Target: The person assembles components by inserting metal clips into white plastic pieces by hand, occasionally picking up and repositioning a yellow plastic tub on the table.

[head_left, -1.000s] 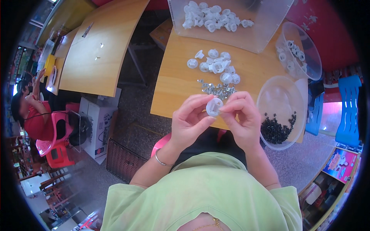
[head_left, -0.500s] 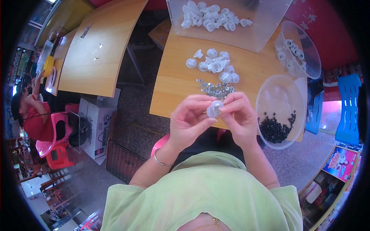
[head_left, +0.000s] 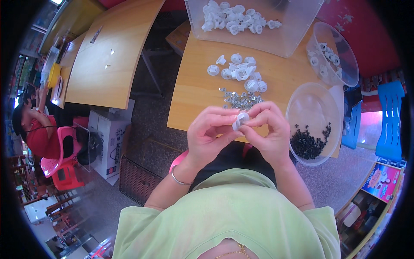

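Between my two hands is a small round white plastic part point(head_left: 240, 121), held over the table's near edge. My left hand point(head_left: 211, 134) pinches it from the left with thumb and fingers. On its other side, the fingertips of my right hand point(head_left: 269, 129) press against the part; whether they also hold a tiny piece is hidden. Just beyond my fingers lies a pile of small shiny metal pieces point(head_left: 243, 100). Behind that pile sits a loose group of similar white plastic parts point(head_left: 241, 71).
A large clear bin point(head_left: 258, 41) of white parts stands at the far side. On the right are a clear round tub point(head_left: 312, 93) with small black pieces point(head_left: 308, 142) and another tub point(head_left: 354, 64) with white parts. A person point(head_left: 41, 134) sits far left beside another table point(head_left: 112, 56).
The white part has turned in my fingers and now shows more of its edge. Both hands stay closed on it in nearly the same place.
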The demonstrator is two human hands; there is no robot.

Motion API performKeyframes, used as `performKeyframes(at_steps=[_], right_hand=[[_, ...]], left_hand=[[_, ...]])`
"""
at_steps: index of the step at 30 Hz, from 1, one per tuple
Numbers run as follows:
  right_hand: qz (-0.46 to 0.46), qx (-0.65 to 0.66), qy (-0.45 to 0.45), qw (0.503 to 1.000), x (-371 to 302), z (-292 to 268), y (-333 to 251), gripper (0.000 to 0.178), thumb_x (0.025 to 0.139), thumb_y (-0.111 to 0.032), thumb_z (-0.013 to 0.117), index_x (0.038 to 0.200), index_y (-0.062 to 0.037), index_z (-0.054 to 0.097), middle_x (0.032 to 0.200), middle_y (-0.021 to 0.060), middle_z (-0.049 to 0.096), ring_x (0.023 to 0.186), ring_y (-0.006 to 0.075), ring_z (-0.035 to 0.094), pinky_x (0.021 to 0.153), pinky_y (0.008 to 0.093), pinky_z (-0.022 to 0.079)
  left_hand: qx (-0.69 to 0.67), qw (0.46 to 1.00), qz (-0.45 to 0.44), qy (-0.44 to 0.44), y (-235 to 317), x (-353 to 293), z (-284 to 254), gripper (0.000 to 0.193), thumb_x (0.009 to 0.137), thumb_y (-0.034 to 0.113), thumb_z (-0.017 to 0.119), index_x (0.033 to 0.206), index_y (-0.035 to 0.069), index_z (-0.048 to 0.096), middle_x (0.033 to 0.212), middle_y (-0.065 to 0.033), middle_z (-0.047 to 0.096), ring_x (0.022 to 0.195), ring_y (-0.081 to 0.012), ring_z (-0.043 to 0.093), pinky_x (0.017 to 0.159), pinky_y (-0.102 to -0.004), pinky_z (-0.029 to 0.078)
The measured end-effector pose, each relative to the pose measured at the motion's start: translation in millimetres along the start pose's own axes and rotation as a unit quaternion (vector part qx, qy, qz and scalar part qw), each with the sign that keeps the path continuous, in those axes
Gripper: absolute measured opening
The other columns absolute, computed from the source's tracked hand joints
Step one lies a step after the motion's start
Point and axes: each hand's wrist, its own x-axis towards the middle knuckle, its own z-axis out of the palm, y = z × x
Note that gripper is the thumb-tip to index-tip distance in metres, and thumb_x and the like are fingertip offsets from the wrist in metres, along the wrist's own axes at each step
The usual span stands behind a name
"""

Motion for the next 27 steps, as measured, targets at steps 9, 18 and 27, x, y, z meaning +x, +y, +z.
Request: performKeyframes(at_steps=[9, 18, 27], right_hand=[[0.033, 0.033, -0.045, 0.998, -0.5, -3.0, -1.2, 0.015, 0.07, -0.005, 0.073, 0.078, -0.0031, 0.06, 0.083, 0.0041, 0.057, 0.075, 0.0094, 0.055, 0.062, 0.0215, 0.044], [0.202, 0.335, -0.073, 0.918, 0.6, 2.5, -9.0, 0.02, 0.082, 0.001, 0.062, 0.1, -0.0001, 0.052, 0.09, 0.005, 0.058, 0.083, 0.0097, 0.059, 0.072, 0.0216, 0.05], [0.137, 0.198, -0.033, 0.97, 1.6, 4.1, -4.6, 0.023, 0.082, 0.006, 0.057, 0.104, 0.0022, 0.058, 0.095, 0.0055, 0.055, 0.091, 0.0121, 0.06, 0.082, 0.0231, 0.049]], left_hand=[[0.074, 0.997, 0.02, 0.014, 5.0, 2.8, 2.2, 0.032, 0.067, -0.006, 0.073, 0.097, 0.001, 0.065, 0.1, -0.0125, 0.061, 0.088, -0.0189, 0.063, 0.073, -0.0269, 0.055], [0.167, 0.983, 0.068, -0.034, 10.2, -0.2, -6.8, 0.032, 0.069, -0.007, 0.072, 0.099, 0.001, 0.064, 0.102, -0.0125, 0.06, 0.089, -0.0191, 0.062, 0.074, -0.0265, 0.055], [-0.074, 0.992, -0.066, 0.077, 1.9, -0.5, 11.1, 0.029, 0.077, -0.013, 0.059, 0.104, -0.002, 0.058, 0.115, -0.0148, 0.053, 0.107, -0.0208, 0.055, 0.085, -0.0265, 0.051]])
